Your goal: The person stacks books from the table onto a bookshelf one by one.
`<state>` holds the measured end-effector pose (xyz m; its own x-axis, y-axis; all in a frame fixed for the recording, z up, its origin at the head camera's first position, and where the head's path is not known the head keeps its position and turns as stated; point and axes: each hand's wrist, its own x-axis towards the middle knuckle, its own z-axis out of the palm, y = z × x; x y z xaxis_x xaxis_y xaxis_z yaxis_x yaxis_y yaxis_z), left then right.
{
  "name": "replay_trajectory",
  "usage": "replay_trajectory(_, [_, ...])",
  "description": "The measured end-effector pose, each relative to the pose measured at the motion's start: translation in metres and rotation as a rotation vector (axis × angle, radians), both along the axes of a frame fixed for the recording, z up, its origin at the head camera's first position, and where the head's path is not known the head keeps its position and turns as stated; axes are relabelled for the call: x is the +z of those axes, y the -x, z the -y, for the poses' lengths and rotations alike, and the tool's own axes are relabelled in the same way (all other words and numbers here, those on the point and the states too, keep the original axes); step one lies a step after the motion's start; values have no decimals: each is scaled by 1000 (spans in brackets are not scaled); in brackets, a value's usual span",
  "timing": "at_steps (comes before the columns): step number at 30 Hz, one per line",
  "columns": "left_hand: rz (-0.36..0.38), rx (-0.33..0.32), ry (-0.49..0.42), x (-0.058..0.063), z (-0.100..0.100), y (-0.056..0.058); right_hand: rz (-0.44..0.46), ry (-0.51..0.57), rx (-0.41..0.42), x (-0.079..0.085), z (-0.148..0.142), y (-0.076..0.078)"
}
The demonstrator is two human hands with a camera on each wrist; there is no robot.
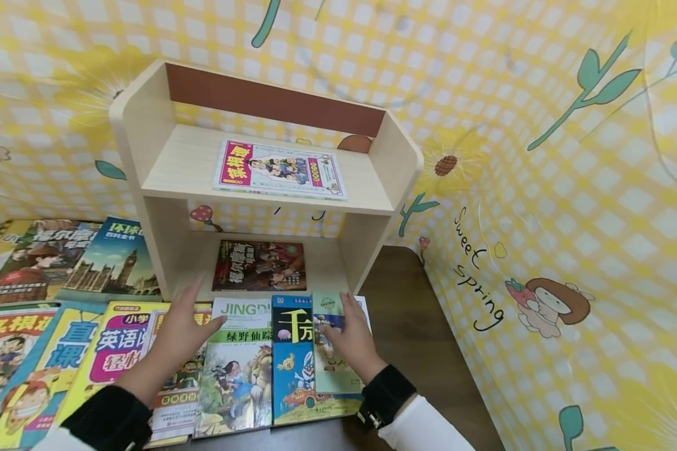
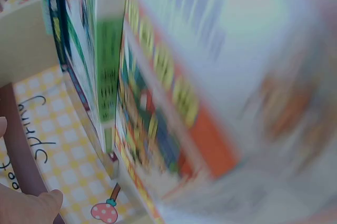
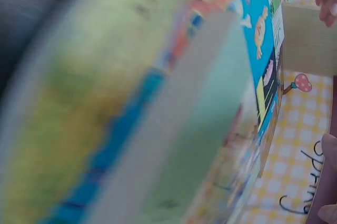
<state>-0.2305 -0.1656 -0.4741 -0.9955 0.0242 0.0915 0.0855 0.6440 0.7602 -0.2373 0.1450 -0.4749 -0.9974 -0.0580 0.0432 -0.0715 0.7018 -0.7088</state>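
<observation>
My left hand [image 1: 175, 338] is spread, thumb out to the right, over the books in front of a small wooden bookshelf [image 1: 267, 196]. Beneath and beside it lie a book with a purple-and-yellow cover [image 1: 175, 401] and a green-titled picture book with a girl and a lion [image 1: 239, 379]. On the right, my right hand [image 1: 356, 341] hovers with spread fingers over a small pale green book [image 1: 338, 379], which overlaps a blue book with a rabbit [image 1: 293, 376]. The left wrist view shows my left thumb [image 2: 39, 208] apart from the books. Neither hand visibly holds anything.
A pink-and-white book [image 1: 282, 169] lies flat on the upper shelf, a dark-covered book [image 1: 259, 266] on the lower one. More books, among them a teal one with a clock tower [image 1: 115, 260], cover the left. Brown tabletop [image 1: 423, 351] shows at right, beside a checked cloth wall [image 1: 541, 188].
</observation>
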Motion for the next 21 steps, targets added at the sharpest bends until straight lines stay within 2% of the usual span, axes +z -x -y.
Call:
replay_trajectory(4, [45,-6,-13,-2,-11,-19,12,-5,-87,-10,-16,-16])
replay_trajectory(11, [84,-48,24,-4,-27,-44,105,-160,-224,-21,-41,-28])
replay_trajectory(14, [84,-54,43,-5,-30,-52,177,-198,-244,-21,-50,-29])
replay_trajectory(17, [97,-53,63,-5,-33,-58,255,-188,-262,-23,-54,-29])
replay_trajectory(19, [103,-56,65,-6,-35,-62,288,-162,-259,-22,-55,-30])
replay_trajectory(21, [105,-58,61,-8,-36,-66,286,-112,-230,-24,-57,-32])
